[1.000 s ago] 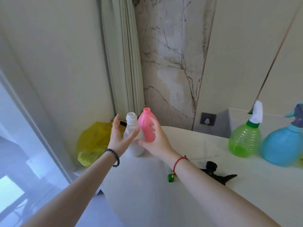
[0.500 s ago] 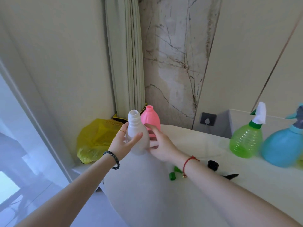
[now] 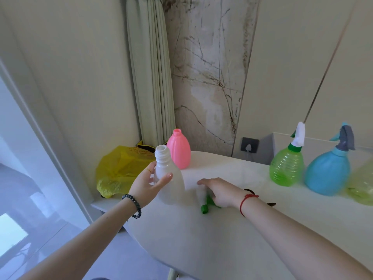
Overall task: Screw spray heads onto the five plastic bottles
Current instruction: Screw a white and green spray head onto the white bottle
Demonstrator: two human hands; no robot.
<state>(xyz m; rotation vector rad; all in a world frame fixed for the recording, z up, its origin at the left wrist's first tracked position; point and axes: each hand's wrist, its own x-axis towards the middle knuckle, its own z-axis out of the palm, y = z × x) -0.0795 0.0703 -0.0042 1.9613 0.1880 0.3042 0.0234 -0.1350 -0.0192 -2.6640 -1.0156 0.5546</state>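
Note:
My left hand (image 3: 145,184) grips a white open-necked bottle (image 3: 171,186) by its shoulder and holds it upright at the table's left end. My right hand (image 3: 220,191) lies palm down on the table over a green spray head (image 3: 204,209), whose trigger sticks out below the palm; the grip underneath is hidden. A pink bottle (image 3: 179,152) without a head stands behind the white one. At the right stand a green bottle (image 3: 286,166) with a white and green head and a blue bottle (image 3: 327,172) with a grey head. A black spray head (image 3: 271,204) shows only as a tip behind my right wrist.
The white table (image 3: 222,249) has a rounded left edge with floor beyond it. A yellow-green bottle (image 3: 361,186) is cut off at the right border. A yellow plastic bag (image 3: 119,168) sits on a low ledge to the left, below a curtain (image 3: 153,77).
My left hand has brought the white bottle nearer and away from the pink one. My right hand has left the bottles and dropped onto the green spray head on the table.

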